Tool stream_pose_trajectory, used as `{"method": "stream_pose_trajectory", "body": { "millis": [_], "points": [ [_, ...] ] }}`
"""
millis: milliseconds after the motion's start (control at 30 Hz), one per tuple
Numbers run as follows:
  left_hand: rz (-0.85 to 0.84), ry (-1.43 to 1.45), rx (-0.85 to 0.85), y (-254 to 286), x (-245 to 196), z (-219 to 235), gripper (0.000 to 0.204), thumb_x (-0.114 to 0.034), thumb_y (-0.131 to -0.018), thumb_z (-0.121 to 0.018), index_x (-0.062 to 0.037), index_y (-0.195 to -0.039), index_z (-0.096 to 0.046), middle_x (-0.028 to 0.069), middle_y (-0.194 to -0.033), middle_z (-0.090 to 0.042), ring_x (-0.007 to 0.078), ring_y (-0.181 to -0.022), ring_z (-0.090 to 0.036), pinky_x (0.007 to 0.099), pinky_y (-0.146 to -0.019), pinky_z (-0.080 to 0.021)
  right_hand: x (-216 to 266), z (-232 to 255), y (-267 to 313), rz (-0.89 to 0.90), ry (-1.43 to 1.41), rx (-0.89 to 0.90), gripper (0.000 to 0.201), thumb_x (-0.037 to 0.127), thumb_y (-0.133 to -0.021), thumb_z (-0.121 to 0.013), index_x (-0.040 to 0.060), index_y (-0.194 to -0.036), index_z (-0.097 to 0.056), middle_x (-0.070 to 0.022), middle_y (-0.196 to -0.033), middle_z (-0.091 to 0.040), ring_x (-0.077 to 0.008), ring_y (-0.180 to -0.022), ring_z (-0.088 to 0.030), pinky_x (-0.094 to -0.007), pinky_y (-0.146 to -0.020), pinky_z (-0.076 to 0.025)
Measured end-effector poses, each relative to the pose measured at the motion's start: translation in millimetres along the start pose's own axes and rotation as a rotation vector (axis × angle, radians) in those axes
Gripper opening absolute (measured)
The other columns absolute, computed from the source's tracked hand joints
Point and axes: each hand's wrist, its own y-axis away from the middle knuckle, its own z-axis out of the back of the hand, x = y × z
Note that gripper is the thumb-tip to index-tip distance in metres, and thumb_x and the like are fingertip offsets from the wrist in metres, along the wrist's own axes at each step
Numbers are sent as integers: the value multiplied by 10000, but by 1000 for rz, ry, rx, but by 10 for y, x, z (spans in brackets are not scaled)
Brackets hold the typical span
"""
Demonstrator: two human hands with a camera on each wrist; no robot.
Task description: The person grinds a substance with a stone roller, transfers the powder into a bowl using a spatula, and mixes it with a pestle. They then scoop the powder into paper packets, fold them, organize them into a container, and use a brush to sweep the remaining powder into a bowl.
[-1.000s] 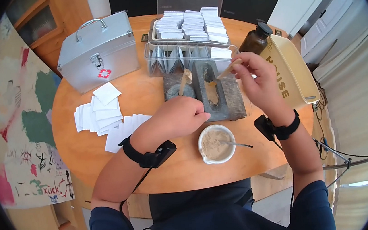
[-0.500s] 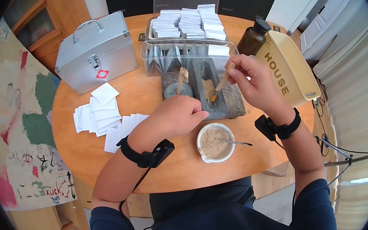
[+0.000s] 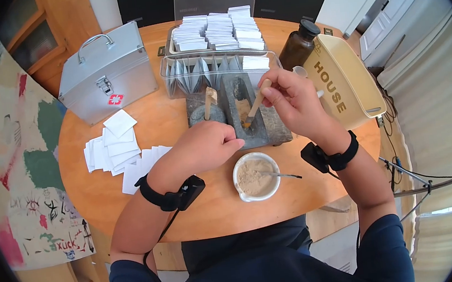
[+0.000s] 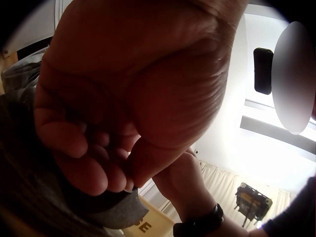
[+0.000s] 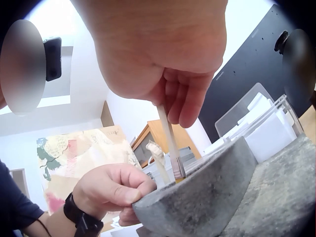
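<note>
My right hand (image 3: 294,101) pinches a flat brush (image 5: 168,133) by its wooden handle, bristles pointing down. The yellowish bristle tips are inside a grey stone trough (image 3: 258,133), among tan powder in its hollow. With curled fingers and thumb, my left hand (image 3: 194,149) grips the trough's near end, as the right wrist view shows. To the trough's left is a small round stone mortar (image 3: 197,114) with a wooden stick (image 3: 208,105) standing in it, partly behind the left hand. In front sits a white bowl (image 3: 240,193) of beige powder, a thin metal spoon (image 3: 289,176) resting in it.
Left on the wooden table (image 3: 212,219) are folded white paper packets (image 3: 122,146) and a silver metal case (image 3: 106,79). Behind the trough stand clear bins (image 3: 168,86) of packets. A brown bottle (image 3: 296,48) and a cream HOUSE bin (image 3: 335,82) are at the right.
My right hand has brought the brush toward the trough's near end, its bristles now lower in the hollow. The left hand keeps its hold, while the head view has shifted slightly.
</note>
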Motion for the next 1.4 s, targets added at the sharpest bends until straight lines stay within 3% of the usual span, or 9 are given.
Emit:
{"method": "stream_pose_trajectory", "body": {
  "millis": [100,300,400,467,700,867,1067,1267,1400],
  "points": [
    [-27,-4,-11,-5,1,-3,293,-264,-894,-670,9,-791,-657,135,-625,-604,235,-536,-542,361,-539,-444,-26,-11,-17,121,86,-35,43,-10,-910,-598,-4,-952,-602,-91,-725,-614,-153,-636,-590,-278,-600,-483],
    [-2,6,-1,6,-11,5,298,-264,-895,-670,13,-786,-652,128,-622,-604,224,-536,-538,360,-539,-444,-71,-96,-18,-29,-151,-30,29,1,-920,-593,-18,-939,-604,-94,-739,-627,-152,-645,-599,-275,-603,-488],
    [-3,17,-10,19,-38,14,299,-264,-898,-668,15,-790,-650,126,-620,-600,219,-533,-529,358,-540,-443,-153,-74,-50,136,77,-84,42,15,-932,-591,-22,-944,-607,-93,-750,-641,-136,-660,-611,-268,-608,-493],
    [-18,17,-15,16,-25,6,299,-264,-899,-667,13,-790,-651,124,-618,-597,218,-531,-525,358,-539,-442,-147,-48,-39,-70,-13,-26,77,5,-974,-549,-27,-1032,-589,-30,-872,-621,-84,-784,-634,-236,-723,-548],
    [-44,23,-28,6,13,-10,291,-261,-897,-668,7,-787,-652,131,-618,-593,232,-531,-530,364,-536,-438,-173,-40,-72,-61,-33,-12,82,10,-975,-556,-25,-1038,-596,-32,-869,-627,-86,-786,-635,-233,-723,-548],
    [-31,6,1,5,4,9,289,-261,-896,-665,8,-792,-653,141,-622,-594,247,-537,-539,368,-541,-441,-180,-88,-176,108,11,-261,48,10,-922,-607,-15,-957,-628,-102,-785,-667,-169,-680,-655,-281,-621,-516],
    [-29,0,-16,12,-15,11,292,-265,-897,-660,9,-794,-659,144,-630,-603,253,-545,-555,368,-547,-447,-217,-49,-139,125,184,-144,50,6,-878,-642,-1,-927,-646,-136,-783,-661,-242,-661,-645,-314,-610,-503],
    [-19,-1,-8,9,-15,7,288,-271,-897,-661,3,-809,-672,153,-640,-616,267,-561,-582,374,-555,-456,-208,-40,-162,231,223,-241,48,12,-876,-647,9,-923,-652,-126,-780,-665,-240,-670,-655,-314,-597,-507],
    [-38,-7,-21,12,-5,3,284,-266,-897,-658,4,-810,-671,154,-643,-620,275,-564,-583,376,-560,-459,-162,-25,-151,194,245,-174,52,10,-878,-651,8,-930,-653,-124,-795,-671,-233,-672,-657,-307,-602,-515]
  ]
}}
